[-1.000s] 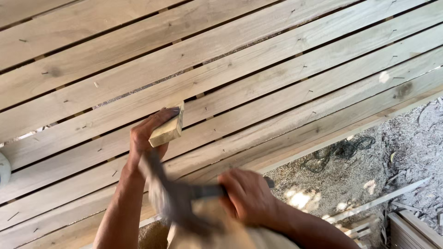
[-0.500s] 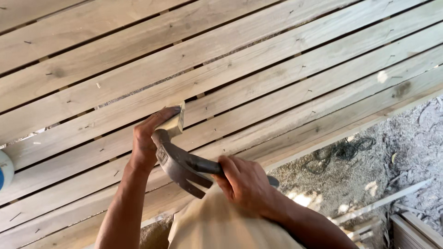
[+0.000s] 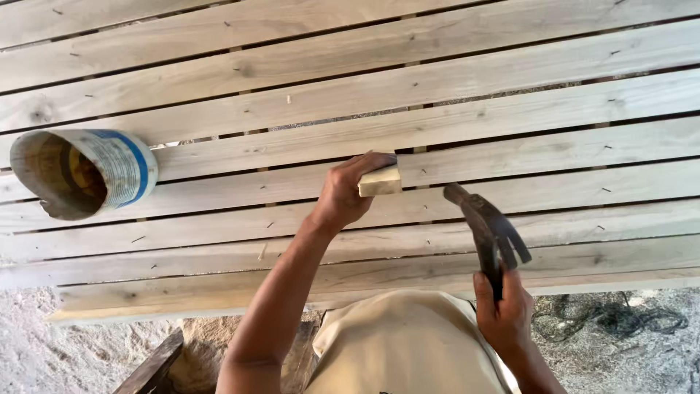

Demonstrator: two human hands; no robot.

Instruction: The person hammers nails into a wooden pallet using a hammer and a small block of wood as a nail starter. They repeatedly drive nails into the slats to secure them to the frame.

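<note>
- A small wooden block (image 3: 380, 181) is sitting on the slatted planks (image 3: 510, 109), near the middle of the view, over a gap between two boards.
- The left hand (image 3: 348, 193) is grasping that block, with the fingers curling over its top and far edge and pressing it onto the boards.
- The right hand (image 3: 503, 314) is clenching the handle of a claw hammer (image 3: 487, 222), whose dark head is pointing up and left, just right of the block and apart from it.
- An open can (image 3: 80, 174) with a blue-and-white label is lying on its side on the planks, well to the left, its mouth facing the camera.
- Sandy ground (image 3: 44, 357) is showing below the nearest plank, and a dark tangle of cord (image 3: 605, 317) is lying on it at the right.
</note>
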